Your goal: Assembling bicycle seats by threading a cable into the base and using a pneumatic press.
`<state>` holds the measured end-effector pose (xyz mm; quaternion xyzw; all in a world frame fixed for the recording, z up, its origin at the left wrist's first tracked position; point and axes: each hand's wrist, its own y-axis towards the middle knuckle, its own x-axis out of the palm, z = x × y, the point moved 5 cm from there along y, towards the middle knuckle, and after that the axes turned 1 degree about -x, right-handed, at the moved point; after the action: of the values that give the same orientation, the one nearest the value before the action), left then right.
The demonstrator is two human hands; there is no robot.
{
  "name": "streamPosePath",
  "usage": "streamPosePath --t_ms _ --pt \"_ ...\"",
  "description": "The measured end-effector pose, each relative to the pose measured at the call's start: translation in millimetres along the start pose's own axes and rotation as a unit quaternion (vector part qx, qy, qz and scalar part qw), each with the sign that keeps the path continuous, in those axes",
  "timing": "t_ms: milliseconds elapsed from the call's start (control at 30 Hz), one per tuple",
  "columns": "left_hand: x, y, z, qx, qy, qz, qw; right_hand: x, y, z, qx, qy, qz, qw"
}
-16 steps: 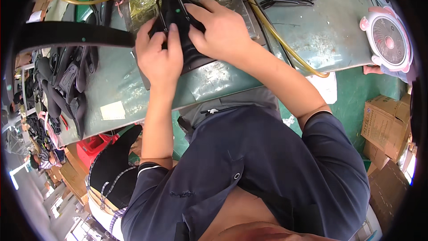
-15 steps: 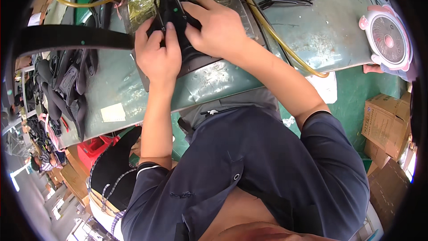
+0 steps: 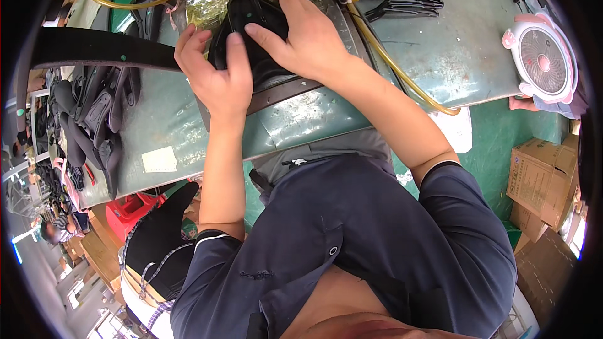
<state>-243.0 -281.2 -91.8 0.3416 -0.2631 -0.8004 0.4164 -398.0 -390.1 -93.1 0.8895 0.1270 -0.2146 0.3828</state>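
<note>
The black piece point(image 3: 260, 61) looks smooth, the tabletop point(image 3: 465, 56) glossy.

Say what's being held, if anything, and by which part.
Can't tell if it's a firm hold: left hand at the black part's left side, right hand at its right; finger undersides are hidden.

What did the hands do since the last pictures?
The left hand spread its fingers leftward; the right hand opened, forefinger and thumb reaching farther forward over the black part. Whether they let go completely, I can't tell. The fan stayed put.
</note>
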Motion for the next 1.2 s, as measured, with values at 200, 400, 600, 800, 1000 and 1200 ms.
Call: streamPosePath --t_ms 200,400,600,800,1000,1200 --pt "-12 15 5 -0.243 0.095 -0.155 0.953 -40 -8 5 0.09 0.166 -0.099 0.977" --pt "-18 -6 39 -0.333 -0.316 -0.348 0.817 -79 -29 8 -0.107 -0.067 -0.11 0.986" --pt "-94 7 -6 -0.274 -0.386 -0.284 0.834 -142 -85 69 0.013 -0.108 0.028 0.994" --pt "-126 76 -171 -0.116 0.251 -0.162 0.947 -220 80 163 0.258 0.258 0.201 0.909" --pt "-96 85 -305 0.22 0.546 -0.193 0.785 -184 73 143 0.125 -0.167 0.041 0.977" --pt "-73 151 -275 0.078 0.459 -0.169 0.869 -188 -4 162 -0.001 -0.31 -0.139 0.941"
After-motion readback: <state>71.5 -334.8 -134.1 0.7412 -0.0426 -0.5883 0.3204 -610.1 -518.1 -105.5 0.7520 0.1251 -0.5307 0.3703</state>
